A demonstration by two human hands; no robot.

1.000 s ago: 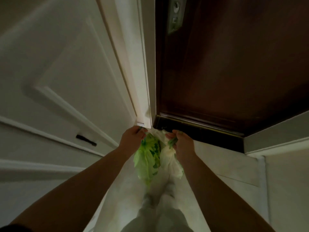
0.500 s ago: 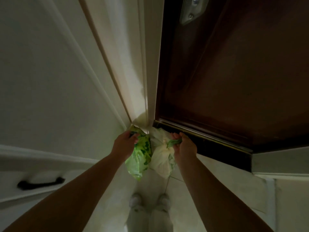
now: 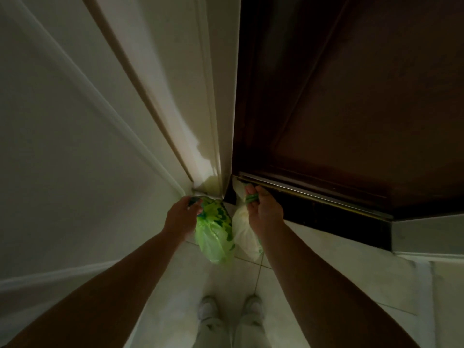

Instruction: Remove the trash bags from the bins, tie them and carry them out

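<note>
Both tied bags have moved nearer the dark door's [image 3: 351, 109] bottom edge. The left hand [image 3: 181, 218] curls round the green bag's [image 3: 214, 234] neck, and the right hand [image 3: 266, 213] pinches the white bag's [image 3: 244, 234] knot. Carrying-out looks under way.

No legible text, label, brand, number or sign.

The green bag [image 3: 213, 241], gripped at its top by the left hand [image 3: 182, 217], carries dark green printed patches on its upper part, just right of that hand. The patches are blurred and dim, and no characters can be made out in them.

The white bag [image 3: 244, 234], gripped at its neck by the right hand [image 3: 265, 212], hangs just left of that hand. Its surface is too dim to make out any marking.
</note>
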